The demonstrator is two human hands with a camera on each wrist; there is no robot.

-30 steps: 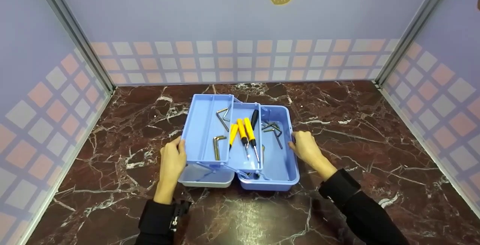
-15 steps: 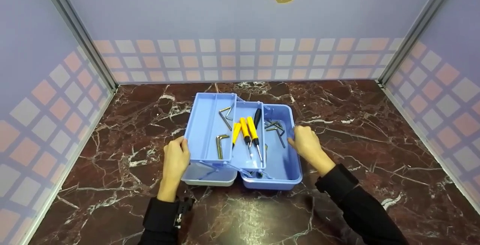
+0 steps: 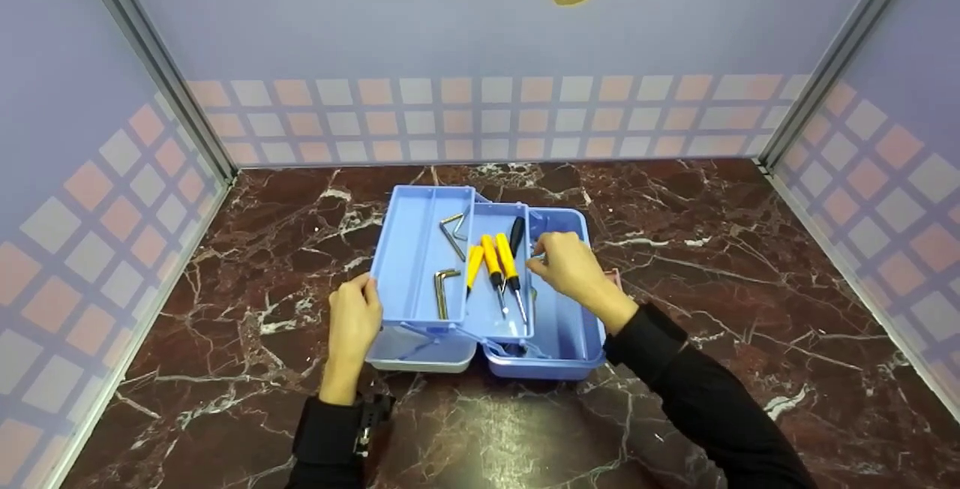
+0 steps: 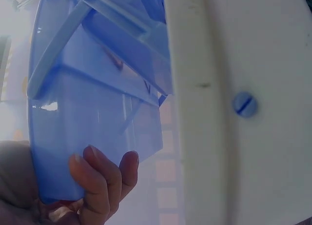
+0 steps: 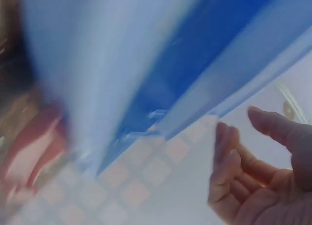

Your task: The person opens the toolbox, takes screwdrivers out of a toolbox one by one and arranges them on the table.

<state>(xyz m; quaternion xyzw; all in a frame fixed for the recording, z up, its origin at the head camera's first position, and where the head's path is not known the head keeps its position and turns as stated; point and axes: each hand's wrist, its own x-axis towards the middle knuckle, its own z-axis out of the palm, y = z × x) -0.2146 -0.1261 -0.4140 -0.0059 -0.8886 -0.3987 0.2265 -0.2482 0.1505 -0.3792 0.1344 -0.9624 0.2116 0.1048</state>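
Note:
A blue cantilever toolbox [image 3: 577, 343] stands spread open, its two trays fanned out to the left. My left hand [image 3: 354, 316] grips the outer edge of the upper tray [image 3: 405, 249]; in the left wrist view its fingers [image 4: 100, 181] curl beneath that tray. My right hand [image 3: 570, 268] is over the box's deep compartment, fingertips close to the right edge of the middle tray [image 3: 484, 320]. In the right wrist view its thumb and fingers are apart, with nothing seen between them. Yellow-handled screwdrivers [image 3: 506, 256] and a black-handled tool [image 3: 517, 232] lie in the middle tray.
Hex keys [image 3: 441, 290] lie in the upper tray. The pale lid [image 3: 420, 364] rests under the trays. A pinkish-red piece [image 3: 615, 279] shows at the box's right side. Patterned panels [image 3: 480, 118] border the dark marble-look tabletop [image 3: 720, 271].
My right hand has left the box's right rim and moved left over the deep compartment, covering the hex keys there and uncovering the pinkish-red piece. My left hand keeps its grip.

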